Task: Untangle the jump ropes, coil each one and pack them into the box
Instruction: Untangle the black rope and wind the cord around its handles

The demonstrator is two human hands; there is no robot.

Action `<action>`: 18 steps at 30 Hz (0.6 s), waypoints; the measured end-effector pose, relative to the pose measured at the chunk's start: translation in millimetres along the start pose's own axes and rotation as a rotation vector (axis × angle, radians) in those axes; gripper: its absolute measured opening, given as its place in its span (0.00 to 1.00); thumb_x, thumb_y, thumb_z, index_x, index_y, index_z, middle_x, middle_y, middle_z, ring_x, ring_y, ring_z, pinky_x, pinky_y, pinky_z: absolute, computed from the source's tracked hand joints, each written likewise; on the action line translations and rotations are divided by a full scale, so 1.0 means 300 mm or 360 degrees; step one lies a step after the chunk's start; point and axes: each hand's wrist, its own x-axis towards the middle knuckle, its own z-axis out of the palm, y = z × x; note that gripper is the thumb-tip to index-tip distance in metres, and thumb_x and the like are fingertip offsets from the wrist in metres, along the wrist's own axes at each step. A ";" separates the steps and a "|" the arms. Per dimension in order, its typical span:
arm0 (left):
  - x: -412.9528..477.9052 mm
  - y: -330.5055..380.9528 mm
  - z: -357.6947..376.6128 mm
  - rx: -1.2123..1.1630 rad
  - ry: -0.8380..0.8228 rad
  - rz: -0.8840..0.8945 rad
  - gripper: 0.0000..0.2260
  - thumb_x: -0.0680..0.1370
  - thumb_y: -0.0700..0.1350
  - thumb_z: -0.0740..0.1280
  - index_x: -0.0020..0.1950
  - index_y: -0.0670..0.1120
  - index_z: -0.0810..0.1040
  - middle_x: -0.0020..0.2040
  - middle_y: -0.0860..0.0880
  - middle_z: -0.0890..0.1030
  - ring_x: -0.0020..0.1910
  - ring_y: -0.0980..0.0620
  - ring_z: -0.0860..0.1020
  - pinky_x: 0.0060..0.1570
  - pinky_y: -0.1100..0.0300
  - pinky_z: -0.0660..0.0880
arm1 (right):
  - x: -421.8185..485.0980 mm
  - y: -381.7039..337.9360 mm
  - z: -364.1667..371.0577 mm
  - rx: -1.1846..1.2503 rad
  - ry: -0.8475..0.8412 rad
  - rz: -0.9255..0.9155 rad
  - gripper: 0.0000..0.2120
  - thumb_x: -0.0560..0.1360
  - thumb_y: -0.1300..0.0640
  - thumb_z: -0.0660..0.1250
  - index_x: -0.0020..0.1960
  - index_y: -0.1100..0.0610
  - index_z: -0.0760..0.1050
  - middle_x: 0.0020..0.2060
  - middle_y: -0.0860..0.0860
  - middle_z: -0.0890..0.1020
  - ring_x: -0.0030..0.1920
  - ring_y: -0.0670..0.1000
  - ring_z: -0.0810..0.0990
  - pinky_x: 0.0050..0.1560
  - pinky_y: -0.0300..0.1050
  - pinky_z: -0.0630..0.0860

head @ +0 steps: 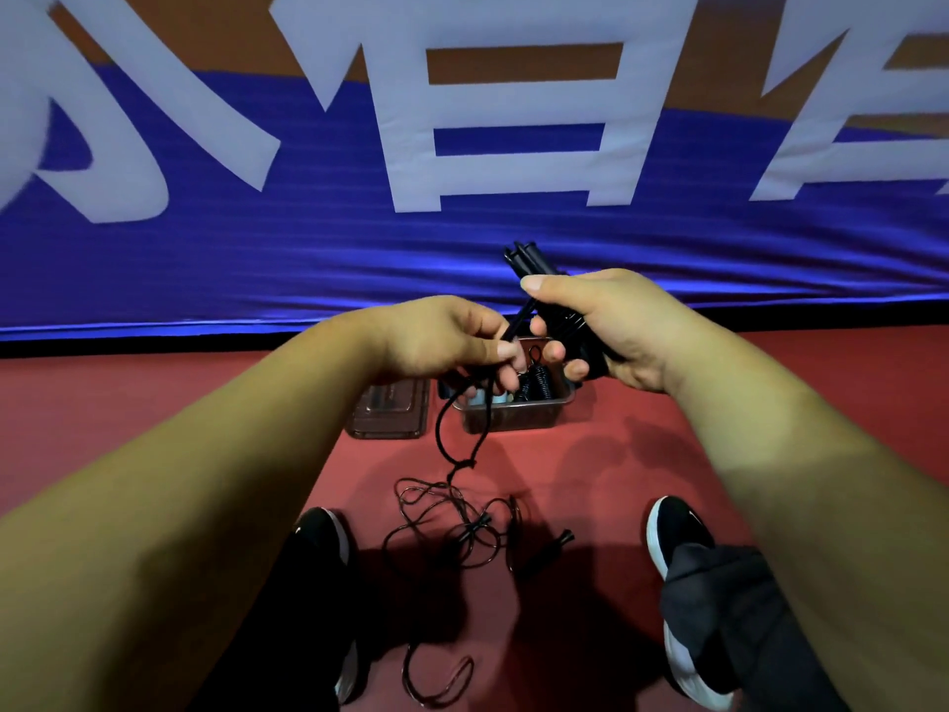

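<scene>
My right hand [606, 321] grips a bundle of black jump-rope handles [529, 262] that stick up above the thumb. My left hand [452, 336] pinches a black rope [447, 429] that runs from the bundle, hangs down through a knot and ends in a loose tangle [452, 526] on the red floor between my shoes. A further black handle [552, 547] lies on the floor beside the tangle. Below my hands stands the open clear box [513, 416], with a coiled black rope [536, 382] inside.
The box's clear lid [390, 408] lies flat to its left. A blue and orange banner [308, 259] with large white characters forms a wall right behind the box. My two black shoes [323, 531] flank the tangle.
</scene>
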 end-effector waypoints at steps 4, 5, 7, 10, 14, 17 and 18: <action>-0.030 0.017 0.022 0.0221 0.0017 -0.0043 0.08 0.86 0.46 0.65 0.57 0.45 0.83 0.54 0.45 0.87 0.55 0.41 0.84 0.63 0.42 0.77 | -0.060 -0.005 0.020 -0.0017 -0.0183 0.0014 0.15 0.80 0.49 0.73 0.51 0.62 0.79 0.42 0.58 0.82 0.31 0.52 0.75 0.26 0.42 0.65; -0.035 0.022 0.021 0.0332 0.0069 -0.0026 0.07 0.85 0.47 0.66 0.54 0.48 0.84 0.51 0.49 0.88 0.52 0.48 0.85 0.61 0.45 0.78 | -0.075 -0.007 0.024 -0.0040 -0.0248 0.0037 0.15 0.81 0.49 0.72 0.51 0.63 0.79 0.43 0.59 0.82 0.31 0.52 0.75 0.26 0.41 0.65; -0.039 0.034 0.010 0.0576 0.0243 0.0010 0.07 0.83 0.48 0.69 0.46 0.54 0.84 0.42 0.58 0.86 0.41 0.61 0.80 0.49 0.60 0.78 | -0.103 -0.005 0.038 -0.0121 -0.0369 0.0093 0.16 0.81 0.49 0.71 0.52 0.64 0.79 0.43 0.60 0.82 0.31 0.52 0.75 0.25 0.41 0.66; -0.044 0.020 0.001 0.0591 0.0394 0.0121 0.10 0.80 0.41 0.72 0.44 0.55 0.84 0.40 0.56 0.85 0.40 0.59 0.79 0.44 0.63 0.76 | -0.135 0.003 0.060 -0.0280 -0.0523 0.0249 0.17 0.82 0.49 0.70 0.52 0.65 0.79 0.40 0.58 0.84 0.30 0.52 0.75 0.25 0.40 0.67; -0.050 -0.048 0.012 0.0368 0.0222 0.0259 0.11 0.77 0.31 0.70 0.51 0.45 0.86 0.47 0.41 0.87 0.43 0.51 0.82 0.49 0.52 0.79 | -0.121 0.015 0.083 -0.0559 -0.0765 0.0543 0.19 0.82 0.48 0.69 0.61 0.64 0.79 0.43 0.57 0.85 0.31 0.51 0.75 0.26 0.39 0.68; -0.033 -0.035 -0.033 0.0429 0.0233 0.0260 0.11 0.75 0.31 0.74 0.49 0.46 0.87 0.46 0.45 0.88 0.44 0.54 0.83 0.51 0.59 0.80 | -0.062 0.026 0.096 -0.0802 -0.0807 0.0638 0.16 0.82 0.49 0.70 0.64 0.58 0.81 0.43 0.56 0.85 0.31 0.50 0.76 0.27 0.38 0.69; -0.031 -0.031 -0.045 0.0464 0.0266 0.0265 0.11 0.74 0.31 0.75 0.49 0.46 0.88 0.46 0.47 0.88 0.44 0.53 0.84 0.52 0.60 0.80 | -0.042 0.033 0.105 -0.0829 -0.0801 0.0650 0.16 0.82 0.49 0.70 0.64 0.57 0.81 0.43 0.56 0.85 0.31 0.51 0.76 0.27 0.38 0.69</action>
